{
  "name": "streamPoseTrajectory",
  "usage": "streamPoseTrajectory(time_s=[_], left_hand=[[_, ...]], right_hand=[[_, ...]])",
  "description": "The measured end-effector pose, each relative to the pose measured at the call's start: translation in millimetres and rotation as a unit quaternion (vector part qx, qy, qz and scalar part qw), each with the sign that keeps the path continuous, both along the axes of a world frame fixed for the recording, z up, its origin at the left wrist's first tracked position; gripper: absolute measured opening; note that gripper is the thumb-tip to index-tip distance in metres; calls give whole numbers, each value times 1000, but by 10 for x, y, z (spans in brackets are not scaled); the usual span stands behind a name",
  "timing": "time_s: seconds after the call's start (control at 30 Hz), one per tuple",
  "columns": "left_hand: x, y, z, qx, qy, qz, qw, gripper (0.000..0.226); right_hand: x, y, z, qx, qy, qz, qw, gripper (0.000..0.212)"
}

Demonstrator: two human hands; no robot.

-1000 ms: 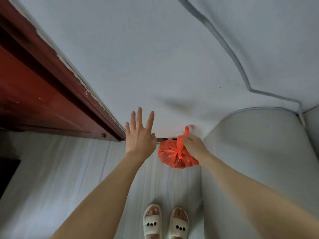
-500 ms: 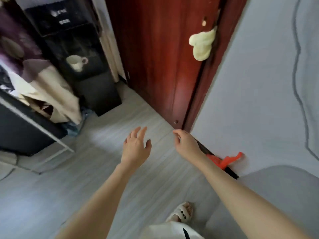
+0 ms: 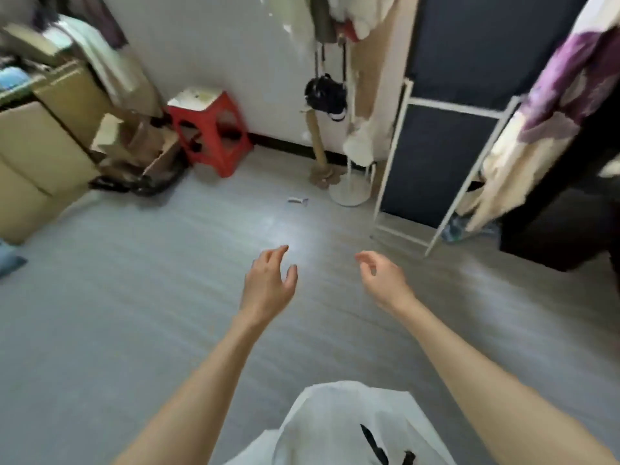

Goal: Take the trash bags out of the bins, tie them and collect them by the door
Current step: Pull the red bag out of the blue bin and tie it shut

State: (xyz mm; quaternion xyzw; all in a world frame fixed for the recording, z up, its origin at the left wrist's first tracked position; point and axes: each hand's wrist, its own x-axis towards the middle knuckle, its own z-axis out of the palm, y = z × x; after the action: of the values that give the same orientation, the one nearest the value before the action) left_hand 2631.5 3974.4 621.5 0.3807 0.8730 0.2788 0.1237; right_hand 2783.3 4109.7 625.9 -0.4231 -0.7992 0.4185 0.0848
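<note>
A white garment (image 3: pixel 339 427) with small black marks is filling the bottom edge of the view, and two bare forearms are reaching forward from either side of it over a grey wood-grain floor (image 3: pixel 134 313). The left hand (image 3: pixel 268 286) is hanging palm-inward above the floor with its fingers loosely curled and apart, gripping nothing and touching nothing. The right hand (image 3: pixel 382 280) is hovering level with it, well apart from it, its fingers bent in a slack half-curl and likewise empty. No trash bag or bin is showing anywhere in this view, so its place and the way it points cannot be told. Beyond the hands a bright patch of light is glaring off the floor, and a small pale scrap (image 3: pixel 298 200) is lying farther on. Cardboard boxes (image 3: pixel 43 156) are piling up along the left side, with cloth draped over them. A red plastic stool (image 3: pixel 209 132) is standing against the white wall (image 3: pixel 218 41), just beside the boxes. To its right a white coat stand (image 3: pixel 350 193) is rising from a round base, with a black bag (image 3: pixel 324 95) hanging on it. At the right a white-framed rack (image 3: pixel 402 156) with dark panels is standing, and purple and cream fabric (image 3: pixel 536 115) is draping over its far end.
</note>
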Motion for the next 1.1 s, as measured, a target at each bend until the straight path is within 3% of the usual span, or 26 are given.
streamPoseTrajectory(time_s=[0.23, 0.5, 0.63, 0.93, 1.1], left_hand=[[-1533, -1428, -197, -18, -46, 235, 971, 49], [-3495, -2652, -253, -1, -88, 398, 913, 45], [-4182, -3487, -78, 0, -79, 490, 868, 45], [-4910, -5712, -292, 14, -105, 684, 722, 54], [-5695, -6934, -456, 36, -112, 730, 673, 52]], right_hand=[[-2361, -936, -43, 30, -1, 224, 974, 30], [-4960, -2175, -135, 7, -3, 391, 920, 33], [-6072, -3127, -59, 6, -21, 501, 865, 33], [-7693, -5587, -220, 0, -23, 689, 725, 31], [-8614, -7025, -308, 9, -37, 717, 696, 31]])
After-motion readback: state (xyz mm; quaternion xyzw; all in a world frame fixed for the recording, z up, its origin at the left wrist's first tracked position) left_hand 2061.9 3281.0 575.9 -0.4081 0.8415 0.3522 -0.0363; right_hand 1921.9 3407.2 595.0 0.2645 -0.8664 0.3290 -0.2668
